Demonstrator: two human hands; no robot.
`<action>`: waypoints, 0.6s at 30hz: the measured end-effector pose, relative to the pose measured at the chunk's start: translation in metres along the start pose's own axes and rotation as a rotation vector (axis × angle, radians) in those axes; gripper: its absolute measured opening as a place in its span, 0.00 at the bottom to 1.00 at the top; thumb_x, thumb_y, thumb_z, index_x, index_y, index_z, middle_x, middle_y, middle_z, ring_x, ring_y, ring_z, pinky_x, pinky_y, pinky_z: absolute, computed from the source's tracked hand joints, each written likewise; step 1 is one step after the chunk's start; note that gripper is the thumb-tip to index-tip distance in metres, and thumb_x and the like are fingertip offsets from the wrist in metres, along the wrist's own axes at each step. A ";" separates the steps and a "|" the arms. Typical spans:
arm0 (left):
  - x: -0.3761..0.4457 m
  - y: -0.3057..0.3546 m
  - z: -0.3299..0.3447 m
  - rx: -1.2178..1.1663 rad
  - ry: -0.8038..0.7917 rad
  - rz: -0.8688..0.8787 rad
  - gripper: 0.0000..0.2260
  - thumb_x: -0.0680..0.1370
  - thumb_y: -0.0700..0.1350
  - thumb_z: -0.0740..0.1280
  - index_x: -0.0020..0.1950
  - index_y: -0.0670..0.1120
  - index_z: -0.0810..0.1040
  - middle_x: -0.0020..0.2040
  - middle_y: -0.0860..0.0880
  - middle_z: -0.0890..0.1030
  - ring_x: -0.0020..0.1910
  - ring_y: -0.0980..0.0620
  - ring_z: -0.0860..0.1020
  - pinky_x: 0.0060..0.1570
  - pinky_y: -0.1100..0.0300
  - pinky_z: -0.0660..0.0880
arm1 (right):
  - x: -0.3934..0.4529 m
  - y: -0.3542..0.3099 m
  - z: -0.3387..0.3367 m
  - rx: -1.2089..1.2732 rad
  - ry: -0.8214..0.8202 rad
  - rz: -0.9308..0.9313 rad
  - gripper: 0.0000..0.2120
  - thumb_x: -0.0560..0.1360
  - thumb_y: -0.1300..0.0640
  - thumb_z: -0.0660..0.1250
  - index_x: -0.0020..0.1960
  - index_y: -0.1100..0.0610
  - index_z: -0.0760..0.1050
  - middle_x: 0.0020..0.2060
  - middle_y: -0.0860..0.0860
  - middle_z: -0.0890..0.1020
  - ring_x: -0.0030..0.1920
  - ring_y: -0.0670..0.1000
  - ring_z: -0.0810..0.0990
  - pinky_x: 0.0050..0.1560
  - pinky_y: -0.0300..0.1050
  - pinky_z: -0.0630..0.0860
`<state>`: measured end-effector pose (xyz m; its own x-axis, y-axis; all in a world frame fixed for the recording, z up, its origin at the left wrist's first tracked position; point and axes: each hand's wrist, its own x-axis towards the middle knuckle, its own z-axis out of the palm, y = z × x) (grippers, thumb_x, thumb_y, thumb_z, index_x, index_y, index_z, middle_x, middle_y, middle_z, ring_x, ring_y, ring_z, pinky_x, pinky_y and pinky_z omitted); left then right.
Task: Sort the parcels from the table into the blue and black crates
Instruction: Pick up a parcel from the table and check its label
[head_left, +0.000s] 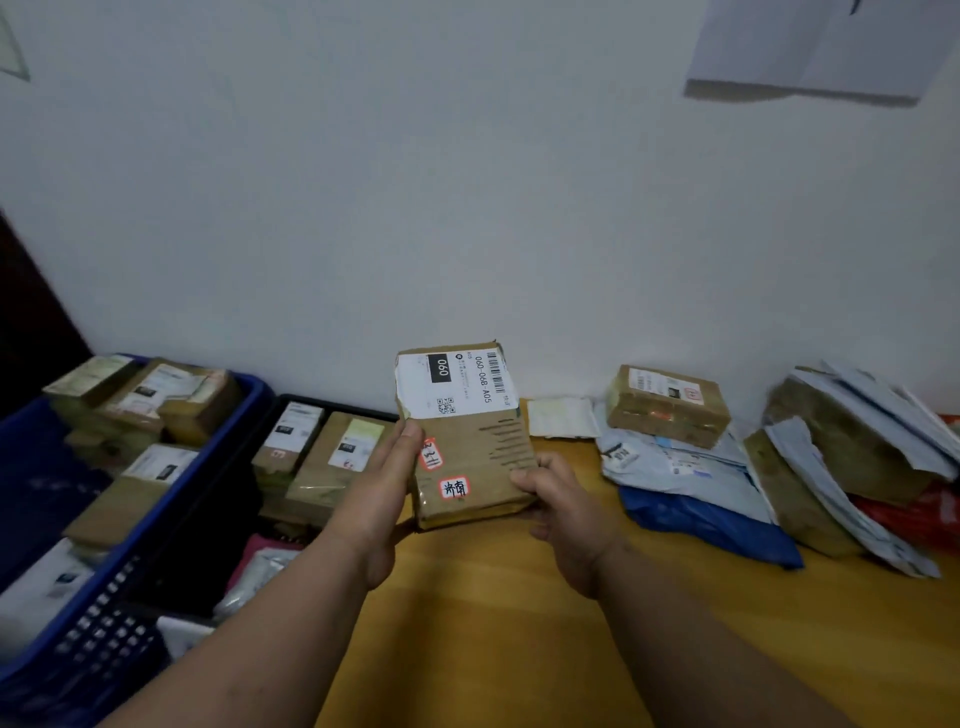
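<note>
You hold one cardboard parcel (465, 436) up in both hands above the wooden table (519, 623): your left hand (387, 483) grips its left edge with the thumb on its face, and your right hand (561, 514) curls round its lower right corner. Its label faces you, so I judge you are reading it to choose a crate.

Left of the table, the black crate (332, 402) stands just beside the table edge and already holds several boxes, with the blue crate (208, 447) beyond it, also well stocked. On the table's far right side a heap is left: a taped brown box (667, 405) atop grey and blue mailer bags (691, 488), and larger wrapped parcels (852, 441) beside it. Sorting looks well under way but not finished.
</note>
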<state>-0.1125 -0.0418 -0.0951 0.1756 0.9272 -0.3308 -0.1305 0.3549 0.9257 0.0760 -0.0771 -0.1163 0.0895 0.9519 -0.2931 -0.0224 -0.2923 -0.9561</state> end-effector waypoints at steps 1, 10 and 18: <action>-0.002 0.002 -0.021 -0.007 0.011 -0.007 0.19 0.79 0.64 0.59 0.66 0.60 0.74 0.56 0.52 0.84 0.51 0.51 0.83 0.41 0.55 0.78 | 0.003 0.001 0.021 -0.007 -0.019 0.008 0.21 0.64 0.41 0.68 0.55 0.47 0.73 0.53 0.49 0.81 0.57 0.55 0.78 0.53 0.52 0.69; -0.002 -0.003 -0.160 -0.066 0.167 -0.096 0.20 0.75 0.57 0.69 0.62 0.49 0.73 0.54 0.44 0.84 0.54 0.44 0.81 0.45 0.53 0.77 | 0.033 0.018 0.150 -0.053 -0.168 0.125 0.26 0.60 0.39 0.69 0.55 0.48 0.71 0.50 0.48 0.80 0.54 0.55 0.78 0.55 0.52 0.68; 0.016 -0.009 -0.238 -0.103 0.238 -0.176 0.27 0.69 0.62 0.70 0.64 0.51 0.75 0.56 0.45 0.84 0.55 0.45 0.82 0.56 0.46 0.78 | 0.086 0.027 0.218 -0.165 -0.364 0.218 0.29 0.60 0.38 0.71 0.57 0.47 0.69 0.57 0.54 0.80 0.54 0.56 0.79 0.48 0.48 0.74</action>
<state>-0.3411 -0.0016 -0.1527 -0.0274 0.8483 -0.5288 -0.2189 0.5111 0.8312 -0.1336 0.0164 -0.1684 -0.2565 0.8280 -0.4986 0.1595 -0.4726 -0.8667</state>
